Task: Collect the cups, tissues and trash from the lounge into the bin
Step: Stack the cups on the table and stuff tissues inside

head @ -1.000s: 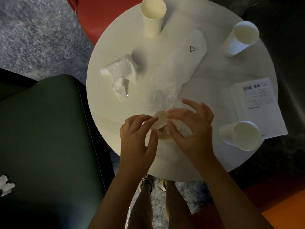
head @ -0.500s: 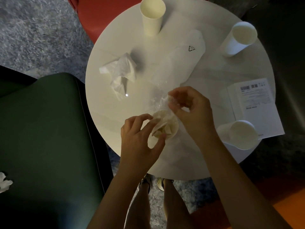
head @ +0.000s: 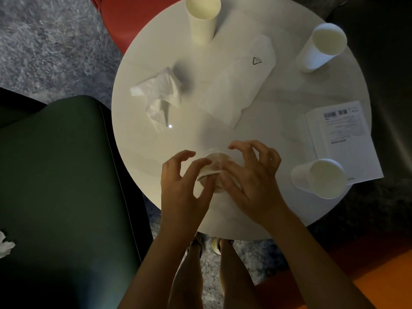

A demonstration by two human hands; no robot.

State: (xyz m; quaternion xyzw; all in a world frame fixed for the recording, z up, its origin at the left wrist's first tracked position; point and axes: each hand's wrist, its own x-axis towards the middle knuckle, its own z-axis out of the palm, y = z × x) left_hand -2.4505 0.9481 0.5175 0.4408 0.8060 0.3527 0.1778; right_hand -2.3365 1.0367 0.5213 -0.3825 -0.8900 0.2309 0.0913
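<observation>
Head view. Left hand [head: 182, 188] and right hand [head: 252, 181] face each other at the table's near edge, with the tan cup [head: 211, 167] between them, touching both.

Left hand: index finger and thumb curled round the cup's left side, gripping it. Right hand: thumb on the cup's right side, other fingers arched in the air over the rim. Grip or not, cannot tell.

Clear bag [head: 236, 85] lies just beyond the cup, long axis running away and to the right. Its near end blurs at the rim, so contact is unclear.

Tissue [head: 158, 94] is far-left, nearer the left hand. Three white cups stand upright:
- far cup [head: 201, 21]
- far-right cup [head: 321, 47]
- near-right cup [head: 318, 177], nearest the right hand, by the sheet [head: 343, 139]

Table [head: 138, 152] is round, white and smooth. Green chair [head: 66, 175] on the left holds a scrap [head: 5, 244]. Red seat [head: 138, 18] beyond, grey carpet [head: 44, 41]. No bin in view.
</observation>
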